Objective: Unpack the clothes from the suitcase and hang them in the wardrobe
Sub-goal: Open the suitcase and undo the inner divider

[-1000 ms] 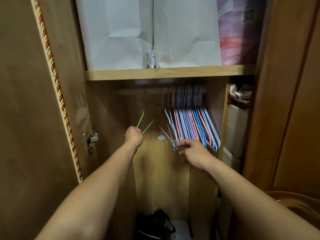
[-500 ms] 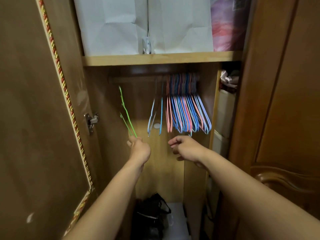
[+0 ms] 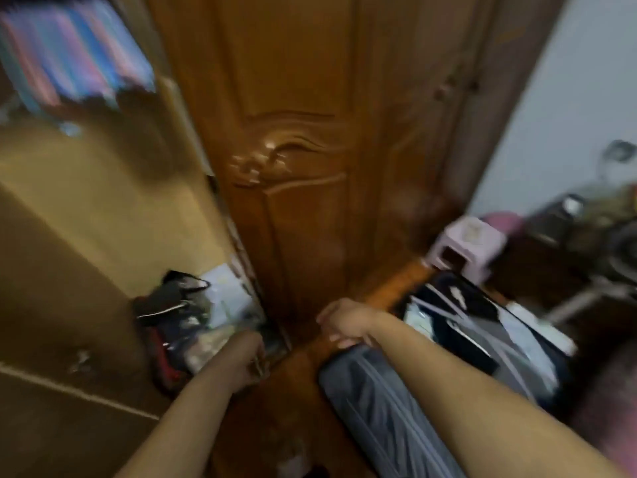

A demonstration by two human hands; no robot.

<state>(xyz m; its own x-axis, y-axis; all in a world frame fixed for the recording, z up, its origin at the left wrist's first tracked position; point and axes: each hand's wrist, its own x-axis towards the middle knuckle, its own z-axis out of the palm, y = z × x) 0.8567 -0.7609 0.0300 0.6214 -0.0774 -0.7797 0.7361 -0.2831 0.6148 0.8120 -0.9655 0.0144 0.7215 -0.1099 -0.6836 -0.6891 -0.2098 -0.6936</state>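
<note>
The view is motion-blurred. My left hand (image 3: pixel 249 353) is curled into a fist low in front of the wardrobe's floor; the thin green hanger it held is lost in the blur. My right hand (image 3: pixel 339 321) hangs with loose fingers just above the top edge of the suitcase's grey lid (image 3: pixel 382 412). The open suitcase (image 3: pixel 537 343) lies at the right with dark and pale clothes (image 3: pixel 458 305) in it. A bundle of pink and blue hangers (image 3: pixel 72 46) hangs in the wardrobe at top left.
A carved wooden wardrobe door (image 3: pixel 296 174) stands straight ahead. A black bag (image 3: pixel 172 301) and other items lie on the wardrobe floor. A pink stool (image 3: pixel 470 243) stands beyond the suitcase, with dark clutter (image 3: pixel 593 236) at the far right.
The view has swung right and down, from the hanger rail to the floor and suitcase. Both hands have dropped from the hangers; the right hand now hovers over the suitcase lid.
</note>
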